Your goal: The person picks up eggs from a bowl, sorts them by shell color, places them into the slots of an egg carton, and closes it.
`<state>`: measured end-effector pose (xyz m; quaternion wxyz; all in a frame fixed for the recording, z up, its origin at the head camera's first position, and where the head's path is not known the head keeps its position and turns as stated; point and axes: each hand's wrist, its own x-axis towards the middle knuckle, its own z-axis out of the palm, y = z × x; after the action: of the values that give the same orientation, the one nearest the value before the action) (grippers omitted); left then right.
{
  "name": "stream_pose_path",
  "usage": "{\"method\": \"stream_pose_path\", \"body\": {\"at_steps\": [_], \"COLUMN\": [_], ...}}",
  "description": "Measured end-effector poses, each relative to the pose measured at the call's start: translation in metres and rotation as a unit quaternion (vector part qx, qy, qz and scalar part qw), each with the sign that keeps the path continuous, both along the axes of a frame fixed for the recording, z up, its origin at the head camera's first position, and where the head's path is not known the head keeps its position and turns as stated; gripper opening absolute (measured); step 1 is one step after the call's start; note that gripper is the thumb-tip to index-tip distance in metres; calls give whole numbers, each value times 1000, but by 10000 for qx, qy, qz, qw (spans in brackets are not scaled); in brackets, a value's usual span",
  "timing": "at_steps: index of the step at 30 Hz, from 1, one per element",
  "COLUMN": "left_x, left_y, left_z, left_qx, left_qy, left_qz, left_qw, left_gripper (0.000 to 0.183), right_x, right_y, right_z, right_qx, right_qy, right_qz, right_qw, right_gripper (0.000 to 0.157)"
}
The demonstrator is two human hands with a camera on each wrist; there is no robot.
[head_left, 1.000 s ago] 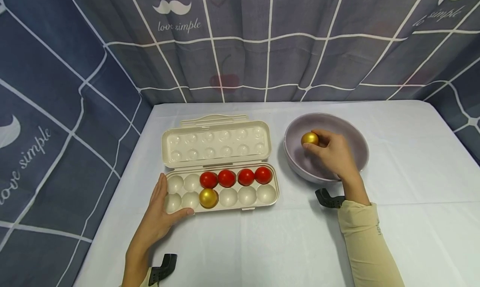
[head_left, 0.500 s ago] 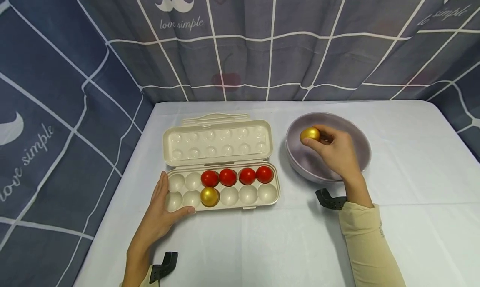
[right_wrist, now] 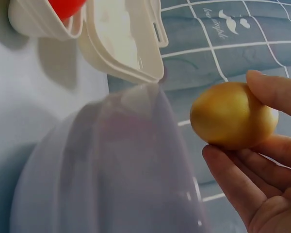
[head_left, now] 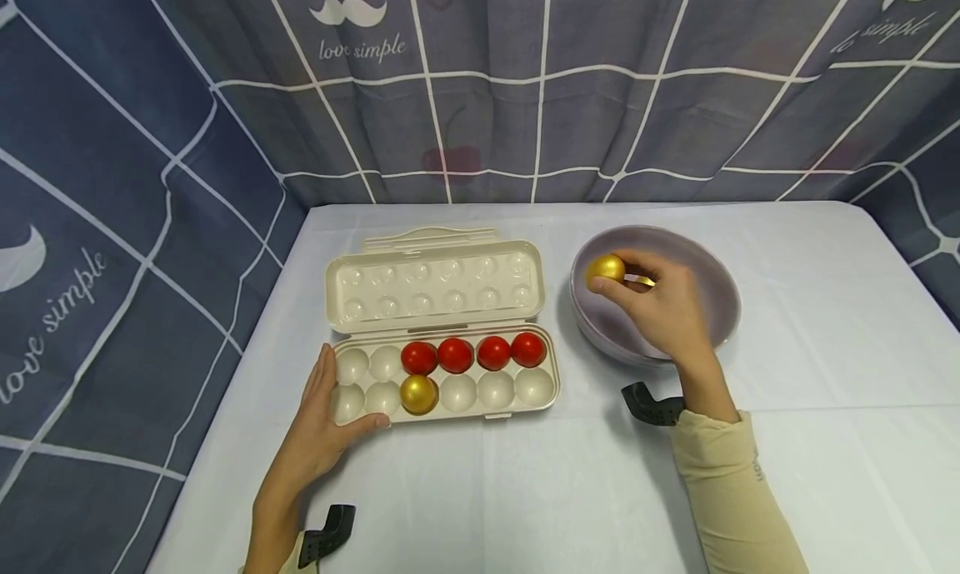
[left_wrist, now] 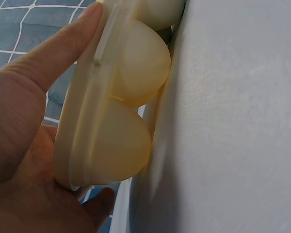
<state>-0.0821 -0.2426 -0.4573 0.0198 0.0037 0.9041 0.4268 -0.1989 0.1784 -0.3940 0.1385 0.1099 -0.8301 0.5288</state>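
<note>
In my right hand [head_left: 660,303] a golden egg [head_left: 605,270] is pinched between thumb and fingertips, over the left part of a mauve bowl [head_left: 716,299]. A bit of gold shows between the fingers, most of it hidden by the hand. The left hand [head_left: 318,428] grips the left end of an open cream egg carton [head_left: 442,422], thumb along its front edge and fingers round the end. Several red eggs [head_left: 455,355] fill the right part of the carton's back row. One more golden egg [head_left: 418,394] sits in the front row, third cup from the left.
The carton's lid [head_left: 435,287] lies folded back behind the cups. A white cloth [head_left: 540,491] covers the table. Grey checked curtains [head_left: 487,99] hang behind it and on the left side. Each wrist wears a black camera mount [head_left: 651,406].
My right hand has raised the golden egg slightly and carried it left toward the bowl's left rim. The left hand and the carton stay in place.
</note>
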Motion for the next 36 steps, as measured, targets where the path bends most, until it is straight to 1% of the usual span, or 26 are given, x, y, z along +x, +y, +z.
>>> {"method": "stream_pose_path", "body": {"at_steps": [5, 11, 14, 18, 21, 25, 31, 36], "left_x": [1, 1, 2, 2, 1, 1, 1, 1], "left_y": [0, 0, 0, 0, 0, 0, -1, -1], "left_z": [-1, -2, -3, -3, -3, -3, -2, -3], "left_qx": [18, -8, -27, -29, -22, -39, -115, -26], "left_qy": [24, 8, -9, -7, -3, -2, 7, 55], "left_qz": [13, -2, 5, 14, 18, 20, 7, 9], "left_qw": [10000, 10000, 10000, 10000, 10000, 10000, 9999, 10000], "left_gripper": [123, 123, 123, 123, 124, 124, 123, 123], "right_x": [0, 8, 11, 13, 14, 17, 22, 26], "right_y": [-5, -10, -14, -19, -24, -31, -48, -63], "right_z": [0, 2, 4, 5, 6, 6, 2, -5], "right_qx": [-26, -55, -161, -313, -237, -36, 86, 222], "right_qy": [-37, -190, -195, 19, 116, 51, 84, 120], "right_qz": [110, 134, 280, 555, 616, 690, 1086, 1422], "right_qw": [9999, 9997, 9993, 9980, 9978, 9976, 9940, 9895], "right_gripper": [30, 35, 35, 34, 34, 34, 34, 39]}}
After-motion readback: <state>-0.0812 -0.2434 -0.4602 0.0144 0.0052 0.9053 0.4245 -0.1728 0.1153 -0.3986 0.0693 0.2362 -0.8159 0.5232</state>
